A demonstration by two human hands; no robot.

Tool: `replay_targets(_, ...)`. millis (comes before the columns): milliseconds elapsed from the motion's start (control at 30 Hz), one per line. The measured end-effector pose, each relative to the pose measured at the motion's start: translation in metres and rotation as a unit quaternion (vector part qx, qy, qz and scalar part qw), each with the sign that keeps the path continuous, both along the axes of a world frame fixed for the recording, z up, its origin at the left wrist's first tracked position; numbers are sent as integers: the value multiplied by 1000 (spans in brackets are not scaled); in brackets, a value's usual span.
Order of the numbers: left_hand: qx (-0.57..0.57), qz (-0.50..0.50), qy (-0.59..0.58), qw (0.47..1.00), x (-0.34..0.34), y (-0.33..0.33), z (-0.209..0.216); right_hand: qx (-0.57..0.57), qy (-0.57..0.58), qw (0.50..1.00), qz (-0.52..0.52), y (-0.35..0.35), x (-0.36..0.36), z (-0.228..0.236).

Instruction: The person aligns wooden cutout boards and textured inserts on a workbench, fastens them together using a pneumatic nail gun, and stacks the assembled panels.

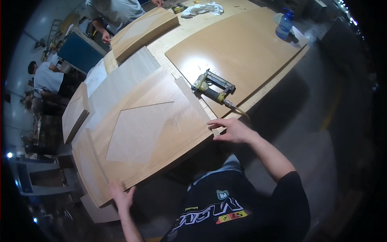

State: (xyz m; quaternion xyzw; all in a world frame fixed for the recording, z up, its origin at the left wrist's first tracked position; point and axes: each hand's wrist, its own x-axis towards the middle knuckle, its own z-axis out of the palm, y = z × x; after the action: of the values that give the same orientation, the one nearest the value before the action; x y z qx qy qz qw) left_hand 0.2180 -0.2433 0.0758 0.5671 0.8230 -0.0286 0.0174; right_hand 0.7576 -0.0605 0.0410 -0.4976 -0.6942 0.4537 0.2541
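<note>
Right hand (231, 130) is pinching a wooden strip's (194, 101) near end; left hand (122, 196), thumb spread, is touching a panel (175, 129) on the tabletop (189, 30). The strip is lining its edge, fastening seemingly unfinished, a nail gun (213, 94) lying nearby.

Front panel (175, 131): smooth wood, low sheen; inset (135, 129): matt, fine mesh-like texture. Lg. panel (238, 44): wood-look, smooth, v. glossy. Nail gun (212, 94): mostly metal, dull. Bottle (284, 27): transl. blue plastic. White bundle (203, 10): crumpled, cloth or film, can't tell. Shirt (246, 195): blk cloth, matt.
</note>
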Motion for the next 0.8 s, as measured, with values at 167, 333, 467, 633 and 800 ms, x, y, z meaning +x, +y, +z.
replay_targets(167,60,-242,-227,941,226,103,2,66,-27,989,-132,91,18,-62)
replay_targets(333,59,-483,-123,865,335,168,-6,159,-180,963,-124,155,-22,-122)
replay_targets(467,47,-471,-139,870,339,184,-10,105,-140,965,-193,174,-21,-133)
replay_targets(633,-41,-460,-84,883,352,185,2,141,-47,972,-183,163,16,-114)
replay_targets(800,20,-447,-84,891,337,180,-23,-101,233,949,-187,115,79,-45)
